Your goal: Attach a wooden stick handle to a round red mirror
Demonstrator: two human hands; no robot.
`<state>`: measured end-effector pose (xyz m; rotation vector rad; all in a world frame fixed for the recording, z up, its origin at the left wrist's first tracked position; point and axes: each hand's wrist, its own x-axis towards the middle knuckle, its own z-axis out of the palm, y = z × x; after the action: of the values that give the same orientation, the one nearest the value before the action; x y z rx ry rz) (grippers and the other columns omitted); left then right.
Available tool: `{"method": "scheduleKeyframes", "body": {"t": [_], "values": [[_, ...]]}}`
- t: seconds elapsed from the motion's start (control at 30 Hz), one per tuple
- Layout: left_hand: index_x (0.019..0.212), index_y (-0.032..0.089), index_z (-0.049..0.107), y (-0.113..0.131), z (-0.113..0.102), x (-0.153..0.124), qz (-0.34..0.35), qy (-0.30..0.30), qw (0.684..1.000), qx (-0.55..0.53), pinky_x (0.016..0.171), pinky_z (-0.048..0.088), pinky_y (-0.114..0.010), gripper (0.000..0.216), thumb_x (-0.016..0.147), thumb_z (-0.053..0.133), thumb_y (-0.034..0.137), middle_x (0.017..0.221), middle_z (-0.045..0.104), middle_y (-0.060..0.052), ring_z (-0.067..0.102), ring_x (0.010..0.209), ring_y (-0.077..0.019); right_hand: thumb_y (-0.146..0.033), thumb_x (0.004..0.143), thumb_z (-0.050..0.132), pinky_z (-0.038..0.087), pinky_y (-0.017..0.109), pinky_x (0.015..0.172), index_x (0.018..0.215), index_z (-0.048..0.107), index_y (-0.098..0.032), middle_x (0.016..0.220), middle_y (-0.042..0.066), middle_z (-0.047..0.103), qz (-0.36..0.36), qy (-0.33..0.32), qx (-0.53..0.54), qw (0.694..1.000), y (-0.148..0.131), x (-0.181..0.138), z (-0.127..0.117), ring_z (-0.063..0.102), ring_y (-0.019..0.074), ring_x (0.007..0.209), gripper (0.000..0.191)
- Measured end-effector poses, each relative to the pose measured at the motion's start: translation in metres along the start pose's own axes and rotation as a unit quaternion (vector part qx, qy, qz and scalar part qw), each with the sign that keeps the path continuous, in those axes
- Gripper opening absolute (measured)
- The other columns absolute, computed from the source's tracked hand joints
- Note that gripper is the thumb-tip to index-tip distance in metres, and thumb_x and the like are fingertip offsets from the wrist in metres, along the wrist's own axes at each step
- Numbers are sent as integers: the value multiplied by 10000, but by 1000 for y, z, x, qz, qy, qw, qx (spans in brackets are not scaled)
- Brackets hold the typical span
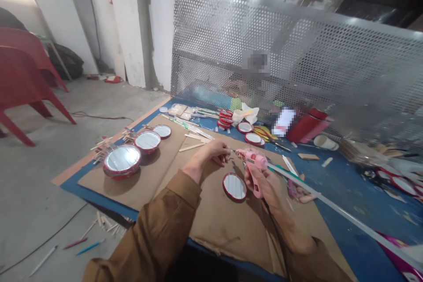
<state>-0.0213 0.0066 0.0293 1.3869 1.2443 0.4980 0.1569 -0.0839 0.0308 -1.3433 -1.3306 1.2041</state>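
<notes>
My right hand (264, 181) is wrapped round the handle of a pink hot glue gun (256, 159), its nozzle turned left. A long clear glue stick (327, 200) runs out of the gun's back toward the lower right. Close to the nozzle, my left hand (216, 153) is closed in a pinch; what it holds is too small to name. Below the two hands a round, red-rimmed disc with a pale striped face (235, 186) lies on the cardboard sheet (211, 229). A dark cord hangs from the gun past my right wrist.
Stacks of similar red-rimmed discs (121, 158) stand at the cardboard's left, with wooden sticks (102, 147) beside them. More sticks (192, 146) lie behind my left hand. A red bottle (307, 125), a paper cup (325, 142) and a perforated metal panel (211, 31) are at the back.
</notes>
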Motion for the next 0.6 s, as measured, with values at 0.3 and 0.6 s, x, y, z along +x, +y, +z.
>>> {"method": "scheduleKeyframes", "body": {"t": [0.3,0.6], "values": [[647,132,528,0,0,1,-7,-21,999,-31,515,543,-189,234,869,527,58,512,552,23,528,444,-60,-750,552,782,341,213,368,609,613,-181,532,10,571,18,-3,10,1000,1,2,-2,455,88,426,596],[668,122,531,-1,-1,4,-10,-34,999,-27,591,568,-208,278,933,465,67,531,556,34,517,447,-45,-744,529,800,345,213,368,594,600,-186,528,11,575,18,9,18,1000,6,6,-2,471,95,437,596]]}}
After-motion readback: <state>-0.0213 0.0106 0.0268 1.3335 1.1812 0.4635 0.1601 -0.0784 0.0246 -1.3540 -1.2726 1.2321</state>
